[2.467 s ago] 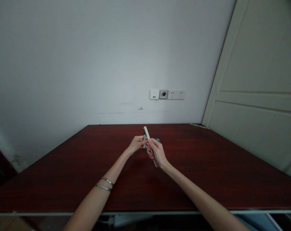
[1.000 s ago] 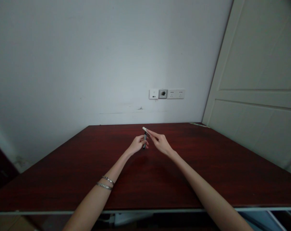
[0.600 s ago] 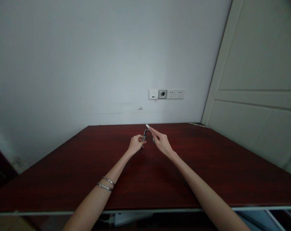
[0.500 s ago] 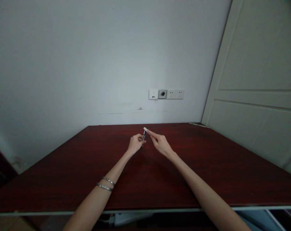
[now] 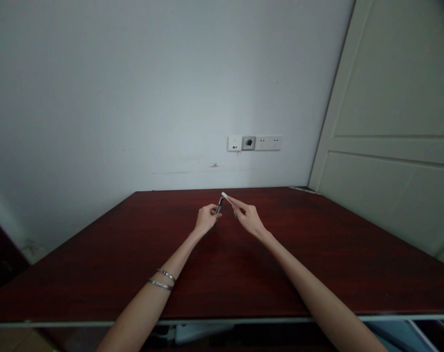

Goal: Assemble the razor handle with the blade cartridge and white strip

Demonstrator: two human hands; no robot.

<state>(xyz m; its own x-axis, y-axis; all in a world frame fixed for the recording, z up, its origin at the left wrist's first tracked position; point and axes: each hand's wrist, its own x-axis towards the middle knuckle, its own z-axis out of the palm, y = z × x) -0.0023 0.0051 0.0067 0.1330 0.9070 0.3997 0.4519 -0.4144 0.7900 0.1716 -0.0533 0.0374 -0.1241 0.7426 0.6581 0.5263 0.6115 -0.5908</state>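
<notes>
My left hand (image 5: 206,219) is closed around a slim black-and-silver pen-like tube (image 5: 219,207), which tilts with its dark upper end leaning to the right. Between the fingers of my right hand (image 5: 250,219) is a slender white stick (image 5: 225,196) with a rounded tip pointing up and left. That tip lies just above the tube's upper end; whether they touch I cannot tell. The fingers hide the lower parts of both things. Both hands are above the far middle of the dark red wooden table (image 5: 222,274).
Behind the table rises a pale wall (image 5: 185,98) with a row of sockets (image 5: 268,143). A light panelled door (image 5: 390,112) borders the right side. Below the front edge, a white object (image 5: 196,332) shows in the dark space.
My right hand has shifted slightly right with the white stick, whose tip has moved a little up and away from the tube. My left hand has barely moved.
</notes>
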